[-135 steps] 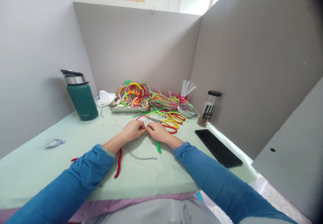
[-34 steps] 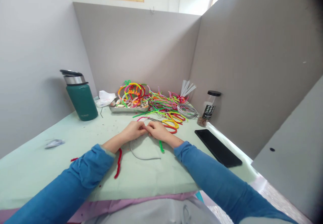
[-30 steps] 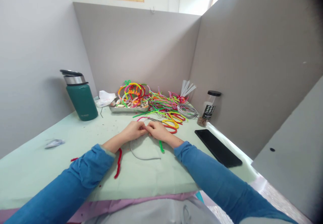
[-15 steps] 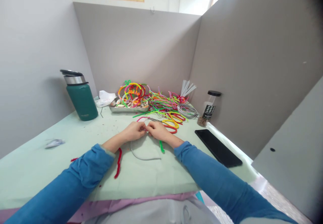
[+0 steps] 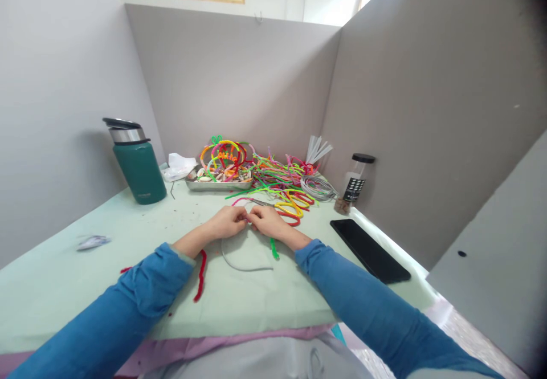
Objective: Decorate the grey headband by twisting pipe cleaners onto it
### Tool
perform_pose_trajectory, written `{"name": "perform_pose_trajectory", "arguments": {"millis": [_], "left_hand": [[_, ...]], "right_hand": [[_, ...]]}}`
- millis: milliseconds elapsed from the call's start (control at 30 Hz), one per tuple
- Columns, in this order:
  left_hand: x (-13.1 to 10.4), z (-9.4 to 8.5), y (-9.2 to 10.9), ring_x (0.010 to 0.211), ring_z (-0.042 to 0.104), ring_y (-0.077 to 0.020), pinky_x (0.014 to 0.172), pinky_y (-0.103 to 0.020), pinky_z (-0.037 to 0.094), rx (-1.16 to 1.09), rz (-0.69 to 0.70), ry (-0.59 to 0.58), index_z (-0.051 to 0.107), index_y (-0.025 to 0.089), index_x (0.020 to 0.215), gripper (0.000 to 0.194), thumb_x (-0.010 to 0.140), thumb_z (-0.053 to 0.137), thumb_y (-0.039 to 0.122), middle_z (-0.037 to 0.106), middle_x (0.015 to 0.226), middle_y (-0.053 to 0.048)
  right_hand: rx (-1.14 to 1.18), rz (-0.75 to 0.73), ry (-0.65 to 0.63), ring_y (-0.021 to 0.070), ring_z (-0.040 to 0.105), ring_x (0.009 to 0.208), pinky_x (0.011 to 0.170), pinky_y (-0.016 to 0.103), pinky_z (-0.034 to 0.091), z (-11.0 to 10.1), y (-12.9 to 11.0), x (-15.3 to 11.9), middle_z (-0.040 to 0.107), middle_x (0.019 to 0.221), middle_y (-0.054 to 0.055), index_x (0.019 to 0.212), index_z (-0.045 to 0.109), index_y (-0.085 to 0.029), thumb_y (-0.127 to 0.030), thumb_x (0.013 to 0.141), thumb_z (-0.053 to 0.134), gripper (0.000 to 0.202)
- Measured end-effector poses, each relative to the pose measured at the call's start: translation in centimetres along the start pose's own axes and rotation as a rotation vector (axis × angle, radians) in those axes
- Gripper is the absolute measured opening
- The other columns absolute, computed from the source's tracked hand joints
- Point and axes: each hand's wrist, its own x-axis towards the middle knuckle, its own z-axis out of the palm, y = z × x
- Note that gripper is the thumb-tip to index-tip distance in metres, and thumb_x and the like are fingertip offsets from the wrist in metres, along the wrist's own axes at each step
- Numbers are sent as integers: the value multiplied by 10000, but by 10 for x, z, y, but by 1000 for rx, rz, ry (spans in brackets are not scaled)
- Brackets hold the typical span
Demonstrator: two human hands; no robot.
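My left hand (image 5: 231,221) and my right hand (image 5: 265,221) meet over the middle of the table, fingertips pinched together. What lies between the fingertips is too small to make out. A pink pipe cleaner (image 5: 241,199) curves just beyond my fingers. A grey wire (image 5: 245,270) bends across the cloth below my hands. Beside my left forearm lies a red pipe cleaner piece (image 5: 200,276), and a green piece (image 5: 274,249) is by my right wrist. Scissors with yellow handles (image 5: 289,209) rest behind my right hand.
A metal tray (image 5: 220,186) holds colourful pipe cleaner pieces, with a pile of pipe cleaners (image 5: 277,172) beside it. A green bottle (image 5: 140,171) stands at left. On the right are a wire coil (image 5: 318,188), a jar (image 5: 354,185) and a black phone (image 5: 370,249).
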Motion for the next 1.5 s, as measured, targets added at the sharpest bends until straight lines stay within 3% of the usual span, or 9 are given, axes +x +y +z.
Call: {"name": "perform_pose_trajectory", "arguments": {"millis": [1500], "left_hand": [[2,4,-1,684,549,-150,595,-228,354,89,19,6,585,176,816,151,747,470,245,636,753,-23]], "right_hand": [[-39,-36,-1,102,461,609,587,208,306,-1,-2,-1,583,655,-3,706,577,-156,-218,837,460,186]]}}
